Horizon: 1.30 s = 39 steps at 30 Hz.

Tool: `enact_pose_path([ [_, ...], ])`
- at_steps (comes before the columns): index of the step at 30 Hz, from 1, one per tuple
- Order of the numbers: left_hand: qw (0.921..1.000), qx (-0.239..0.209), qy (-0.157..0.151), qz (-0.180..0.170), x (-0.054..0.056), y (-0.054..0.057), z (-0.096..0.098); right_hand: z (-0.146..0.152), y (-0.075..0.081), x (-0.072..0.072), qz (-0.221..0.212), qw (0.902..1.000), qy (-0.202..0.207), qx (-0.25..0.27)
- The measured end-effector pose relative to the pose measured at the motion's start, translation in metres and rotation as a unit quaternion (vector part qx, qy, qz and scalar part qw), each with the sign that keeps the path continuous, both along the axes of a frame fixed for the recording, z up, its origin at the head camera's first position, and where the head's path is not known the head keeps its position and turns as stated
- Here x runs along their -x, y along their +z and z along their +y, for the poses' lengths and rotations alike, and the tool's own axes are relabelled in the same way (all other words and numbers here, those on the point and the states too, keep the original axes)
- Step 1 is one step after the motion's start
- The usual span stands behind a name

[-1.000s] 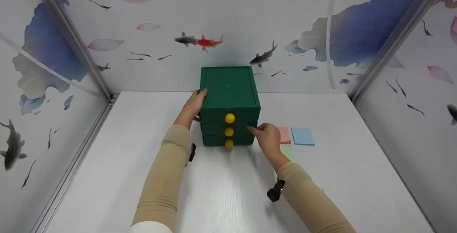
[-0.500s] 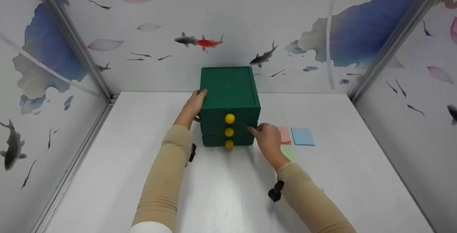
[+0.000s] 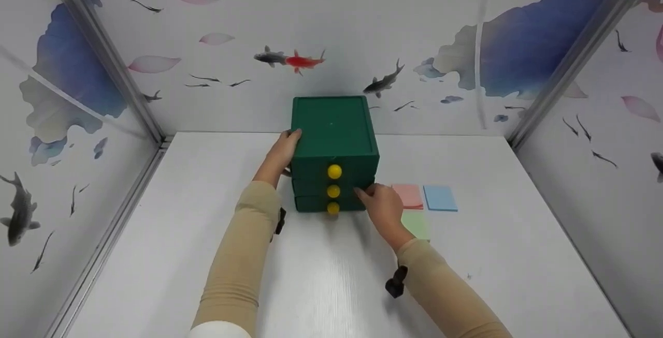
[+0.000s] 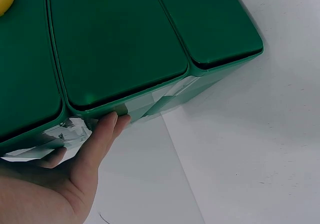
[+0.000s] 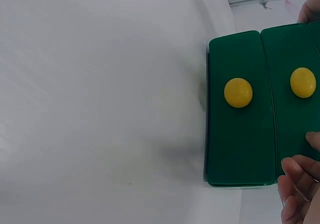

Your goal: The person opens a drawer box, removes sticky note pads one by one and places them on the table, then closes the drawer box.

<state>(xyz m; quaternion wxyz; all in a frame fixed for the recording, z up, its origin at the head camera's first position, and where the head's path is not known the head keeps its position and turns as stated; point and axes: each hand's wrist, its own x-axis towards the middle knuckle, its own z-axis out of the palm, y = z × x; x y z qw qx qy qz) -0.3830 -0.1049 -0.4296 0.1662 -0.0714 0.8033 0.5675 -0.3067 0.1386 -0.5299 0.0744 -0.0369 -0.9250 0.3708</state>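
Observation:
A green drawer cabinet with three stacked drawers and yellow ball knobs stands against the back wall. My left hand lies along the cabinet's left side; in the left wrist view its fairly straight fingers touch that side. At the right front corner, beside the middle drawer, my right hand pinches the cabinet's edge, with the thumb on the front and the other fingers curled by the side. All three drawers look pushed in.
Right of the cabinet lie pink, blue and green sticky note pads on the white table. My right forearm passes close by the green pad. Patterned panels enclose the table at the back and both sides.
My right hand has shifted slightly down and left, its thumb farther onto the drawer front, baring more of the pink and green pads. The left hand and cabinet look still.

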Motion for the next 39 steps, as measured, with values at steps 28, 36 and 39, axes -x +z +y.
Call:
enact_pose_path([
  [28, 1.0, 0.002, -0.006, 0.007, 0.0, -0.003, 0.002, -0.051, -0.034, -0.015, -0.089, 0.9832, 0.086, -0.135],
  [36, 0.9999, 0.002, -0.002, 0.015, -0.001, -0.002, 0.001, -0.061, -0.036, -0.01, -0.054, 0.9733, 0.098, -0.2],
  [39, 0.9999, 0.003, -0.001, 0.013, -0.001, -0.001, 0.002, -0.063, -0.037, -0.009, -0.047, 0.9693, 0.1, -0.22],
])
